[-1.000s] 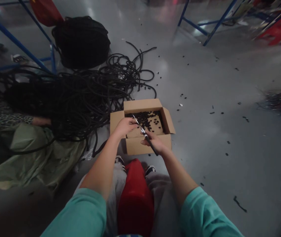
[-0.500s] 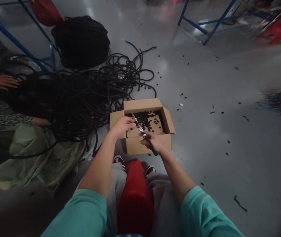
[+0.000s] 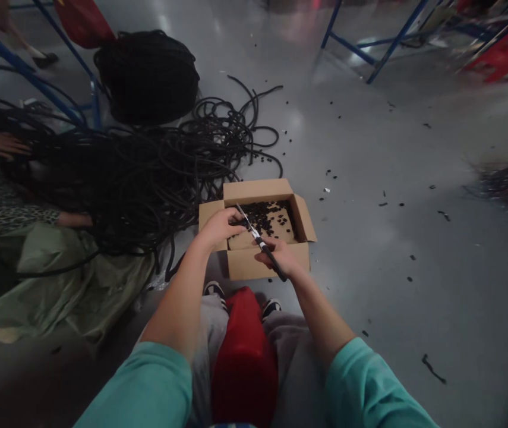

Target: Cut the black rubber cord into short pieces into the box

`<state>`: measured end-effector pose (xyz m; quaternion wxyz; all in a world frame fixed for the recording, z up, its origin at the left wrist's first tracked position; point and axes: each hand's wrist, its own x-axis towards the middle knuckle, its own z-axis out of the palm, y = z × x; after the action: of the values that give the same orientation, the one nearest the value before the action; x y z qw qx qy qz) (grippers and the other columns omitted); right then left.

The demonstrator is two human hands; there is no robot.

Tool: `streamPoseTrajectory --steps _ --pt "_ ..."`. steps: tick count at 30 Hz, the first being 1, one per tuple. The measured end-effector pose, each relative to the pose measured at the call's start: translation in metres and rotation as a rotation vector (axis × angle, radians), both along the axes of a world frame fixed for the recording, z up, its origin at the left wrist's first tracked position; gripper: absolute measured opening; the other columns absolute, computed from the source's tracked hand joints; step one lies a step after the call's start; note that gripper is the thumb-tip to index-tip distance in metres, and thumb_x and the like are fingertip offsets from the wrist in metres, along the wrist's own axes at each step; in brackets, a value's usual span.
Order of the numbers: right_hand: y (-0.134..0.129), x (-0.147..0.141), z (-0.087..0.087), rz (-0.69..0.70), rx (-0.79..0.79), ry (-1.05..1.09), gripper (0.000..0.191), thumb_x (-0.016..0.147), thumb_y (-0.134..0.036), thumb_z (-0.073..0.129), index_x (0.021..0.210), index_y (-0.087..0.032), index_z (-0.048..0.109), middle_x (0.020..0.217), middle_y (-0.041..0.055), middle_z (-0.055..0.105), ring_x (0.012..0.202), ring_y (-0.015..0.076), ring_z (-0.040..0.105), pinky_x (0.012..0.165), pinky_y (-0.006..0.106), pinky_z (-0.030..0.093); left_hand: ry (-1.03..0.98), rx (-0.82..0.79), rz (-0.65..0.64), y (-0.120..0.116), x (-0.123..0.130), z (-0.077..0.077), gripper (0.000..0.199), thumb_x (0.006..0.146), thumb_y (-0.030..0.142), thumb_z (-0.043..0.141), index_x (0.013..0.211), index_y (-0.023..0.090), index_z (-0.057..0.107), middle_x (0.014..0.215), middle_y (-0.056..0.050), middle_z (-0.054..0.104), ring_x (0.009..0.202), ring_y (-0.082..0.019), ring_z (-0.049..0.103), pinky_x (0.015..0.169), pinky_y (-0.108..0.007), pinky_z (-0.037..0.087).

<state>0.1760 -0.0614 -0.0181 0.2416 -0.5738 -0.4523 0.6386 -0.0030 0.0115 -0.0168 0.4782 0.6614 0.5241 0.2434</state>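
An open cardboard box (image 3: pixel 258 190) stands on the floor with many small black pieces (image 3: pixel 260 217) inside. Over its left side, my left hand (image 3: pixel 223 227) is closed, fingers and thumb together around a small black piece (image 3: pixel 237 222). My right hand (image 3: pixel 279 257) is wrapped round the black handle of a cutting tool (image 3: pixel 271 258) that looks like scissors. The metal blades point up and left, their tips beside the fingers of my left hand. How far the blades are apart is hard to tell.
Tangled black cord (image 3: pixel 160 166) covers the floor at the left, with a large black coil (image 3: pixel 147 77) behind it. Another person's hand (image 3: pixel 2 142) touches the cord. A red object (image 3: pixel 245 356) is between my knees. Blue metal legs (image 3: pixel 396 41) stand farther back.
A dark piece now shows more clearly at my left fingertips. My hands have barely moved. At the left, the other person's hand and some cord have shifted, and a foot shows at the upper left.
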Motion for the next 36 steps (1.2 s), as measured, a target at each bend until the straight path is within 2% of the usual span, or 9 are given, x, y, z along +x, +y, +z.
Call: streamPoseTrajectory --steps 3,6,12,19,26,32,36 --pt "0.000 0.000 -0.004 0.006 -0.031 0.033 0.048 0.051 -0.023 0.058 0.098 -0.013 0.057 0.054 -0.0065 0.045 0.044 0.0066 0.038 0.044 0.021 0.030 0.084 0.022 -0.019 0.000 -0.001 0.003 0.021 0.057 0.025 0.064 0.075 0.014 0.063 0.076 -0.002 0.065 0.073 -0.015 0.058 0.074 -0.029 0.044" --pt "0.001 0.001 -0.011 0.008 0.057 0.028 0.047 0.051 -0.021 0.060 0.098 -0.014 0.058 0.060 -0.0057 0.046 0.051 0.0068 0.039 0.051 0.021 0.033 0.130 0.024 -0.055 -0.002 0.000 0.011 0.022 0.060 0.026 0.062 0.079 0.015 0.066 0.078 -0.003 0.067 0.076 -0.017 0.059 0.073 -0.027 0.043" --pt "0.002 0.003 -0.014 0.037 0.131 -0.006 0.048 0.052 -0.021 0.060 0.100 -0.017 0.058 0.064 -0.0051 0.048 0.060 0.0095 0.042 0.059 0.023 0.035 0.177 -0.029 -0.101 -0.004 0.004 0.019 0.013 0.062 0.022 0.058 0.069 0.016 0.068 0.053 0.003 0.058 0.055 -0.010 0.049 0.057 -0.021 0.037" --pt "0.001 0.002 -0.008 0.022 0.047 0.050 0.047 0.050 -0.019 0.059 0.096 -0.016 0.060 0.058 -0.0058 0.046 0.053 0.0081 0.040 0.053 0.022 0.033 0.079 -0.105 -0.099 -0.004 0.000 0.014 0.014 0.064 0.023 0.055 0.068 0.014 0.064 0.050 0.004 0.052 0.048 -0.008 0.044 0.051 -0.019 0.034" --pt "0.000 -0.001 -0.002 -0.007 0.008 0.055 0.047 0.049 -0.019 0.056 0.096 -0.013 0.059 0.045 -0.0092 0.040 0.038 0.0061 0.034 0.040 0.020 0.026 0.013 -0.165 -0.084 -0.005 0.001 0.022 0.016 0.068 0.023 0.051 0.056 0.013 0.054 0.047 0.003 0.049 0.044 -0.006 0.041 0.048 -0.019 0.033" --pt "0.000 0.000 -0.001 -0.030 -0.022 0.060 0.047 0.050 -0.019 0.057 0.097 -0.013 0.058 0.044 -0.0091 0.041 0.037 0.0062 0.035 0.039 0.021 0.026 -0.161 -0.218 0.005 -0.006 0.002 0.018 0.008 0.069 0.020 0.054 0.071 0.013 0.051 0.055 0.003 0.054 0.045 -0.006 0.045 0.048 -0.020 0.036" --pt "0.000 0.000 -0.002 -0.011 -0.052 0.113 0.050 0.049 -0.021 0.058 0.099 -0.013 0.056 0.050 -0.0075 0.044 0.043 0.0067 0.039 0.043 0.021 0.029 -0.178 -0.240 0.002 -0.005 0.005 0.010 0.007 0.070 0.019 0.054 0.070 0.013 0.051 0.056 0.002 0.055 0.043 -0.005 0.046 0.046 -0.019 0.035"
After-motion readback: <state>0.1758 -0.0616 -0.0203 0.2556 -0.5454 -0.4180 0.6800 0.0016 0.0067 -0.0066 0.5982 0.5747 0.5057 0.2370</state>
